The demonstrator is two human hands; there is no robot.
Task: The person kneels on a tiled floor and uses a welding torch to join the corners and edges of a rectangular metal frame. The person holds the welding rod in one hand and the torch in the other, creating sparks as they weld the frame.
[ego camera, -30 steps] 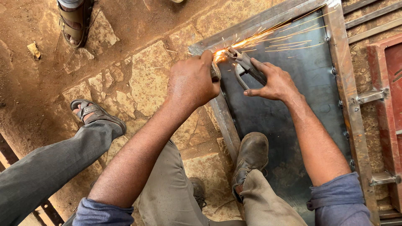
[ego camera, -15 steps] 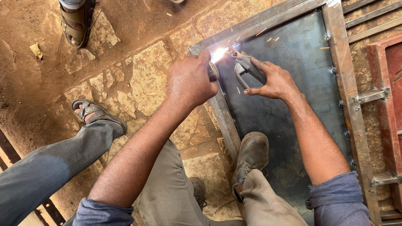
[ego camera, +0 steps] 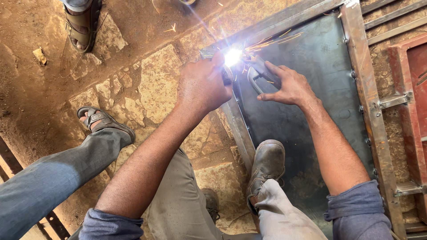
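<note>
The left hand (ego camera: pixel 202 86) is curling into a closed fist at the top left corner of a metal door (ego camera: pixel 311 115) lying flat on the floor (ego camera: pixel 147 89). Its fingers are hidden behind the knuckles, so what it is gripping cannot be told. Just beside it, a white arc (ego camera: pixel 232 57) is flaring at the corner of the frame (ego camera: pixel 242 133), throwing orange sparks (ego camera: pixel 267 42) across the sheet.

The right hand (ego camera: pixel 289 86) is wrapping around a grey electrode holder (ego camera: pixel 260 71), thumb stretching out to the left and fingers closing over the handle. The tip of the holder is pointing into the arc, close to the left fist.

The door is a dark steel sheet edged by a rusty angle-iron frame, with hinges (ego camera: pixel 391 100) sticking out along its right side. The person's brown boot (ego camera: pixel 267 164) is standing on the sheet near its left edge, below the hands, and both forearms are reaching forward from rolled blue sleeves (ego camera: pixel 351 209).

To the left, another person's leg in grey trousers (ego camera: pixel 49 178) is stretching across the stone floor, ending in a sandal (ego camera: pixel 100 120). A second sandalled foot (ego camera: pixel 80 26) is standing at the top left, well apart from the door. A red frame (ego camera: pixel 411 89) is lying just to the right of the door.
</note>
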